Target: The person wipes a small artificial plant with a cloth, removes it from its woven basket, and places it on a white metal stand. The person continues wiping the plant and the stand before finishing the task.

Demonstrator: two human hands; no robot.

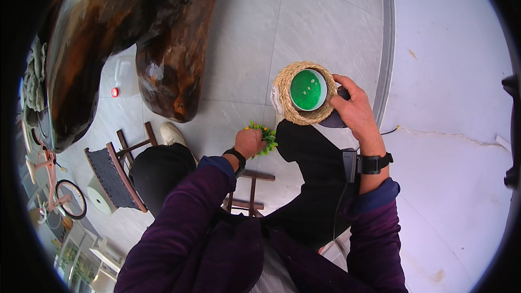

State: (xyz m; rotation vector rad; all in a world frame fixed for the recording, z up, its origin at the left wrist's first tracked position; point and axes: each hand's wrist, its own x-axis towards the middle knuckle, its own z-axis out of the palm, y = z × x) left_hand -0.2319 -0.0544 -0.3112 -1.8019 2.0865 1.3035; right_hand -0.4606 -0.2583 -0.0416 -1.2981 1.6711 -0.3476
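My right hand [355,110] grips the rim of a woven straw pot cover [285,79] from its right side, thumb over the edge. Inside the cover sits a white-rimmed cup with a green filling [304,89], whose top shows several small pale holes. A pale label with writing [276,98] hangs on the cover's left side. Lower and to the left, my left hand [249,143] is closed around a small bunch of artificial green leaves [268,140] with tiny orange and yellow bits. Its stems are hidden under the hand. Bunch and pot are apart.
A large polished root-wood table [173,61] fills the upper left, with a clear plastic jug with a red cap [127,77] beneath. A dark low stool [114,171] stands left of my knee, a pink bicycle [51,187] beyond. At right is a white wall [443,89].
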